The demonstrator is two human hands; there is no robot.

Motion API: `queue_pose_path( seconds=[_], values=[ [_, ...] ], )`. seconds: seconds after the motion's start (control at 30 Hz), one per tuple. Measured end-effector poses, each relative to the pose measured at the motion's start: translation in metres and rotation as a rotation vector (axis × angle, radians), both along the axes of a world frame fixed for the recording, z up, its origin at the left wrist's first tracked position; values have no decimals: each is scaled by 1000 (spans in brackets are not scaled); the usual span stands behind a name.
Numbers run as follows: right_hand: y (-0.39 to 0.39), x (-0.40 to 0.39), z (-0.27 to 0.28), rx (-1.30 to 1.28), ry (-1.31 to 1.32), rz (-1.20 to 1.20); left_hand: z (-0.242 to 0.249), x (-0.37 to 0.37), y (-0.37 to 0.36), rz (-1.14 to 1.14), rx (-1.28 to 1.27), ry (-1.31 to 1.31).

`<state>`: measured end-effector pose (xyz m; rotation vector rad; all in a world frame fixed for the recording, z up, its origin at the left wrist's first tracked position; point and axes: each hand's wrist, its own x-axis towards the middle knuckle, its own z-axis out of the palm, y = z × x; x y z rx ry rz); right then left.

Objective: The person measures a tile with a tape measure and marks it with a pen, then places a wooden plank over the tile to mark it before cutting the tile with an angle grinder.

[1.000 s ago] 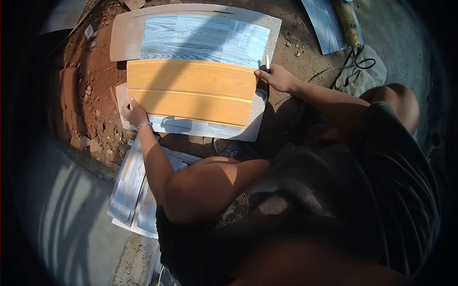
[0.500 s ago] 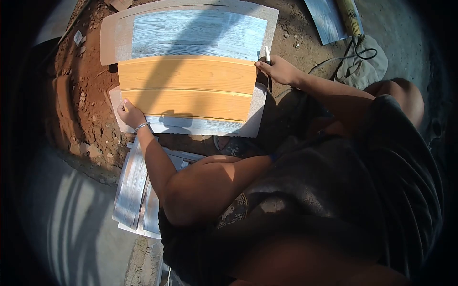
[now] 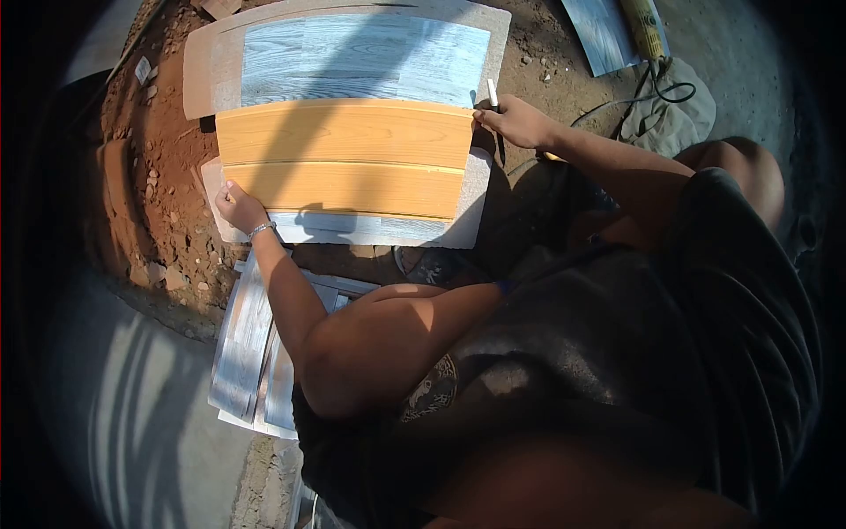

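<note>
Here my left hand [image 3: 240, 205] is pinching the left edge of the orange, wood-grained rectangular panel [image 3: 344, 150], thumb lying on top. My right hand [image 3: 522, 123] is closing around a slim white-and-dark pen [image 3: 493, 93], its fingertips touching the panel's upper right corner. The panel is lying across pale boards with blue-grey wood-patterned faces [image 3: 366, 60], which are showing above and below it, and shadows are crossing its surface.
</note>
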<state>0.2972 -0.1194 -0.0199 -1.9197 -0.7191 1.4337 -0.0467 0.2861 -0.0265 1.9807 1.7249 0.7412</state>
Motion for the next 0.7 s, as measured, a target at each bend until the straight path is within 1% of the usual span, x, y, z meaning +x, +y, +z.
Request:
queue_pose_path(
  seconds=[0.07, 0.1, 0.17, 0.2, 0.23, 0.27, 0.3, 0.33, 0.37, 0.4, 0.43, 0.47, 0.5, 0.53, 0.57, 0.6, 0.63, 0.67, 0.7],
  values=[
    [2, 2, 10, -47, 41, 52, 3, -3, 2, 1, -100, -147],
    [1, 0, 14, -45, 42, 59, 7, -5, 2, 8, -97, -147],
    [2, -3, 26, 147, 68, 134, 19, -12, 5, 89, -50, 15],
    [4, -3, 37, 98, 75, 188, 32, -17, 5, 111, -29, 8],
    [4, -5, 44, 70, 84, 210, 50, -22, 2, 8, -18, 41],
    [3, -11, 54, 93, 69, 154, 69, -26, -1, -88, 0, 76],
    [-2, -11, 41, 89, 95, 195, 92, -29, -3, -56, 40, 72],
    [-3, -12, 50, 113, 113, 205, 114, -35, -5, -87, -20, 159],
    [-8, -18, 53, 114, 134, 143, 137, -40, -7, -119, -82, 245],
    [-11, -23, 67, 111, 112, 138, 159, -45, -12, -89, -45, 239],
    [-14, -22, 72, 119, 80, 255, 181, -46, -15, -158, -30, 197],
    [-20, -21, 67, 48, 148, 295, 203, -48, -20, -232, -15, 157],
    [-24, -17, 63, -23, 209, 328, 227, -49, -22, -221, 27, 141],
    [-25, -10, 67, 8, 184, 335, 250, -50, -26, -253, 109, 200],
    [-29, -3, 72, -21, 3, 389, 272, -53, -35, -280, 183, 262],
    [-32, 5, 76, -50, -180, 436, 292, -50, -50, -274, 324, 239],
    [-32, 12, 82, -54, -328, 398, 314, -48, -63, -265, 351, 225],
    [-31, 21, 89, -41, -387, 348, 338, -47, -75, -314, 392, 244],
    [-28, 25, 110, -29, -439, 297, 361, -45, -91, -364, 429, 268]
  ],
)
